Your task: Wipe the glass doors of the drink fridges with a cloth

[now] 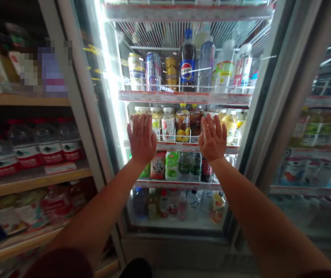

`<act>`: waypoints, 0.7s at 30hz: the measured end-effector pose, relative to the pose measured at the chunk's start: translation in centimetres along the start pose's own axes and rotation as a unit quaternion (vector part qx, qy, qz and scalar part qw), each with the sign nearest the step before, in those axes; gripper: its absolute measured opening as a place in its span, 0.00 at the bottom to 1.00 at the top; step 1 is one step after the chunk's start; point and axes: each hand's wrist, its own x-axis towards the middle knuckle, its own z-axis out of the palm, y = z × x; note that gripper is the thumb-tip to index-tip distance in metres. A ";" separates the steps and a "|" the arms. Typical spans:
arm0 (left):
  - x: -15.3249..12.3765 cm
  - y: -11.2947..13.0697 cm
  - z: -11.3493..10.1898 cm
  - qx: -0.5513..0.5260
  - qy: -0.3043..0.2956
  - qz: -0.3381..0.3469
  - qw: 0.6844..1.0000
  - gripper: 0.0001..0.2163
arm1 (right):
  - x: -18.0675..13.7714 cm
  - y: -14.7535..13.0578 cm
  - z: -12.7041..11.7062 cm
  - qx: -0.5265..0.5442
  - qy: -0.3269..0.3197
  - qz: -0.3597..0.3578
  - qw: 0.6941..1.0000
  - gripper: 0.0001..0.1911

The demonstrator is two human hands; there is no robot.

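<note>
Both my arms reach straight out toward a lit drinks cooler. My left hand [141, 138] is raised flat, fingers stretched up and together, in front of the second shelf [182, 147]. My right hand [212, 137] is held the same way, fingers slightly spread, about a hand's width to the right. Neither hand holds anything. Between them stand several juice and tea bottles [182, 122]. Whether the palms touch glass or hang in open air I cannot tell.
The top shelf carries cans [153, 71] and a dark cola bottle [187, 61]. Lower shelves hold more bottles [172, 165]. A closed glass cooler door [313, 146] is at the right. Wooden shelves [34, 179] with red-labelled water bottles [49, 144] stand at the left.
</note>
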 end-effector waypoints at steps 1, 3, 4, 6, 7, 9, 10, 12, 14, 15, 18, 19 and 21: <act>-1.8 0.9 0.1 -0.012 -0.020 0.050 0.998 0.31 | 0.0 0.0 0.0 -0.001 -0.002 0.001 1.000 0.30; -5.3 2.6 0.4 -0.032 -0.070 0.202 0.976 0.31 | 0.0 0.0 0.0 0.000 -0.006 0.003 1.000 0.30; -6.5 3.2 0.4 -0.034 -0.092 0.271 0.957 0.31 | 0.0 0.0 -0.1 0.001 -0.007 0.003 1.000 0.30; -6.7 3.4 0.4 -0.028 -0.119 0.344 0.931 0.31 | 0.0 0.0 -0.1 0.003 -0.003 0.003 1.000 0.30; -5.5 3.1 0.3 -0.020 -0.122 0.336 0.934 0.30 | -0.1 0.0 0.0 0.004 0.000 0.003 1.000 0.30; -1.7 1.8 0.0 -0.005 -0.099 0.244 0.965 0.30 | -0.1 0.0 0.1 0.010 0.004 0.002 1.000 0.31; 0.5 1.1 -0.2 0.000 -0.077 0.178 0.981 0.30 | -0.2 0.1 0.1 0.013 0.005 0.002 1.000 0.32; 3.8 0.3 -0.4 0.009 -0.030 0.049 0.998 0.29 | -0.2 0.1 0.2 0.020 0.004 -0.001 1.000 0.33; 4.2 0.9 -0.2 0.015 -0.009 -0.010 1.000 0.28 | -0.2 0.1 0.3 0.022 0.008 0.000 1.000 0.32; 3.1 1.7 0.0 0.015 -0.013 0.000 1.000 0.28 | -0.2 0.1 0.3 0.022 0.010 0.001 1.000 0.32; -2.9 4.6 0.8 0.000 -0.076 0.171 0.982 0.29 | -0.2 0.1 0.2 0.017 0.014 0.004 1.000 0.32; -4.7 5.3 1.0 -0.012 -0.110 0.253 0.961 0.30 | -0.1 0.1 0.2 0.015 0.013 0.003 1.000 0.31; -6.1 5.7 1.1 -0.034 -0.150 0.360 0.920 0.30 | -0.1 0.1 0.1 0.013 0.012 0.001 1.000 0.31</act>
